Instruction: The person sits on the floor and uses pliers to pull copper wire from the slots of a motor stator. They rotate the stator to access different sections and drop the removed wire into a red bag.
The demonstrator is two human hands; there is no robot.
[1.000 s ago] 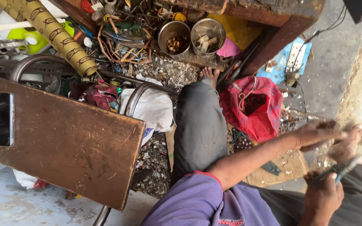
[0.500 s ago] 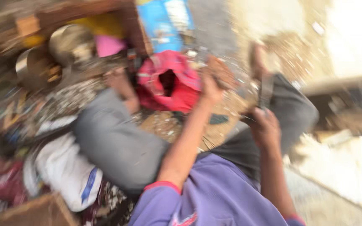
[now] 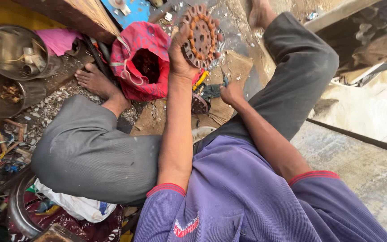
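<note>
now raised: rusty stator [image 3: 201, 36] in left hand [image 3: 181, 58]

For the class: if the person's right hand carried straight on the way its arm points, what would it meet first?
Probably the dark round part on the brown sheet just beyond the right hand. Depth is hard to judge, and the hand may already touch the ground there.

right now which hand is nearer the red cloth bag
Left. The left hand holds the round rusty toothed part just beside the red cloth bag; the right hand is farther off.
</note>
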